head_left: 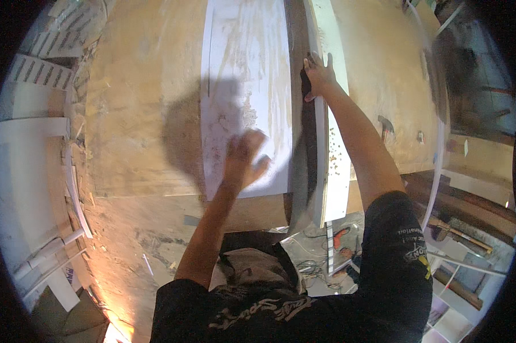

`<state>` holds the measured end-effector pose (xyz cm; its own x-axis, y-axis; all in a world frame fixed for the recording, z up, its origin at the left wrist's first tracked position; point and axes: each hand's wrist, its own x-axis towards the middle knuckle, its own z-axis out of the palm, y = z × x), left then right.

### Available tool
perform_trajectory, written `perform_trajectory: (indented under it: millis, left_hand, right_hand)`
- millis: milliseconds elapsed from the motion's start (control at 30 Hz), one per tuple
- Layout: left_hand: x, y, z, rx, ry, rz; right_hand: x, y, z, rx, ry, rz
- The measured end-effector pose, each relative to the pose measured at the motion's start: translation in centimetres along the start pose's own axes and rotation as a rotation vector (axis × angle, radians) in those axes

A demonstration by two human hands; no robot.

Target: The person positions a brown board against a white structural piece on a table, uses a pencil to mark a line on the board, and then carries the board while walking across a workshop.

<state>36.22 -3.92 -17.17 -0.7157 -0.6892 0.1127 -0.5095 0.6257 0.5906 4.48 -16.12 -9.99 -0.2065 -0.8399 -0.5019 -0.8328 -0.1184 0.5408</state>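
**Dusty white panel, halfway wiped by the look of it**

The flat white rectangular panel [244,86] lies on the big plywood workbench [138,114], right under the person's left hand [244,160]. That hand is motion-blurred; fingers look loosely spread and flat on the surface, holding nothing as far as can be told. Sawdust smears cover the panel beyond the fingertips, so cleaning seems only partly done.

The right hand [318,74] grips the top edge of a second white board standing on its edge [335,143], just right of the panel, fingers curled over it.

Count: two white boards, two hands, one hammer [385,126] past the right forearm, and a few white trim strips [46,251] far left.
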Motion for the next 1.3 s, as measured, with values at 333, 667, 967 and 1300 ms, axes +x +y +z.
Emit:
perform_trajectory:
  millis: [333,667,967,1300]
  left_hand:
    - [2.3,8.2,5.5,0.086,-0.182,0.105]
    - [3.1,8.3,7.4,0.303,-0.266,0.179]
    - [3.6,8.2,7.0,0.281,-0.373,0.139]
    - [4.5,9.7,7.1,0.304,-0.370,0.029]
  right_hand:
    - [-9.5,-5.1,3.8,0.626,0.499,0.240]
    - [-43.0,-30.5,14.4,1.530,0.863,1.176]
    - [-41.6,-35.1,27.0,1.714,0.498,1.167]
    - [-43.4,-32.0,24.7,2.118,0.546,1.149]
